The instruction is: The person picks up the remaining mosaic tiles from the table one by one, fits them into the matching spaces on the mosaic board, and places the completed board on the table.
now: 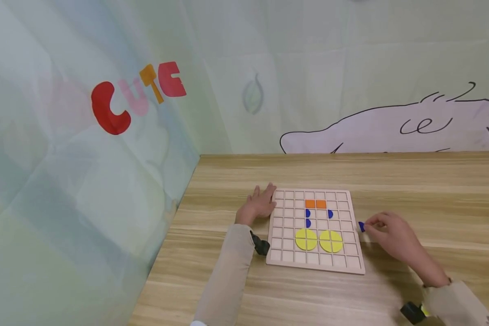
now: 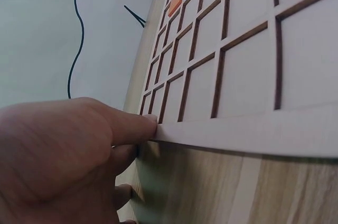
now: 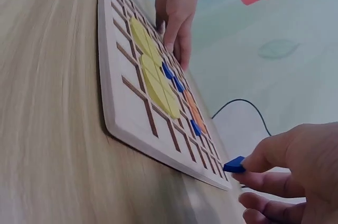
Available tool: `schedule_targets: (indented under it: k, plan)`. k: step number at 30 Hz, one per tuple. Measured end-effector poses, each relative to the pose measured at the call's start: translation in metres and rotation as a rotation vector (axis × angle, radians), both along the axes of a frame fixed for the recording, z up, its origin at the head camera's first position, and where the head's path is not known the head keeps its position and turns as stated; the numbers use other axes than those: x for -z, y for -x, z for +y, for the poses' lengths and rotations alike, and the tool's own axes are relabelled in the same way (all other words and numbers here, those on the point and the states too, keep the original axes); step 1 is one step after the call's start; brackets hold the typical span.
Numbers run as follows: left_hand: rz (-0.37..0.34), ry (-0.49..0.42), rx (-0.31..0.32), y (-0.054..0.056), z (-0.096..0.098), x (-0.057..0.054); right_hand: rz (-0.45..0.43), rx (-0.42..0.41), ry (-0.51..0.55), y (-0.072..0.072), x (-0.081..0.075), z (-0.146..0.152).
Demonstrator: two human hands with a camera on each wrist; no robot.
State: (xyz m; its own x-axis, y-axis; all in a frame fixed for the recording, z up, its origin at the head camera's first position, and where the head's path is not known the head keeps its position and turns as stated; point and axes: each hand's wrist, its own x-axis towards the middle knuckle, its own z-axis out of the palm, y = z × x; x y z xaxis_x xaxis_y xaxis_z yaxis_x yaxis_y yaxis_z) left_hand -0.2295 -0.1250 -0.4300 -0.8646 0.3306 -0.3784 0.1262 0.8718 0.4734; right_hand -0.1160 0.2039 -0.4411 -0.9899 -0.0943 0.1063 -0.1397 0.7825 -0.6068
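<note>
A pale wooden grid board lies flat on the table. Two orange squares, several blue half-round pieces and two yellow circles, made of quarter pieces, sit in its cells. My left hand rests at the board's upper left edge, thumb on the rim and fingers spread. Beyond the right edge, my right hand pinches a blue half-round piece between thumb and index finger. That piece is just off the board's side, its flat shape partly covered by the fingertips.
The wood-grain table extends around the board. A printed cloth backdrop stands along its far and left sides. Black wrist devices sit below both hands.
</note>
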Motion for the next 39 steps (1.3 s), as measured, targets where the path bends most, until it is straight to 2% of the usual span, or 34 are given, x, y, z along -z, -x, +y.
schedule_targets:
  k: [7, 11, 16, 25, 31, 39]
  plan:
    - [-0.002, 0.005, 0.001, 0.000, 0.000, 0.000, -0.140, 0.027, 0.117, 0.009, 0.003, -0.010]
    - [0.001, 0.006, 0.001, 0.000, 0.000, 0.000, -0.181, 0.052, 0.156, 0.013, 0.005, -0.019]
    - [0.004, 0.001, 0.004, -0.001, -0.001, 0.000, -0.158, 0.065, 0.152, 0.018, 0.010, -0.030]
    - [0.008, 0.006, 0.009, -0.001, 0.000, -0.002, 0.004, 0.054, 0.111, 0.022, 0.018, -0.046]
    - [0.013, 0.016, 0.013, -0.001, 0.000, -0.002, -0.033, 0.073, 0.105, 0.024, 0.019, -0.053]
    - [0.024, 0.021, 0.019, 0.000, 0.000, -0.001, -0.017, 0.082, 0.002, 0.024, 0.018, -0.060]
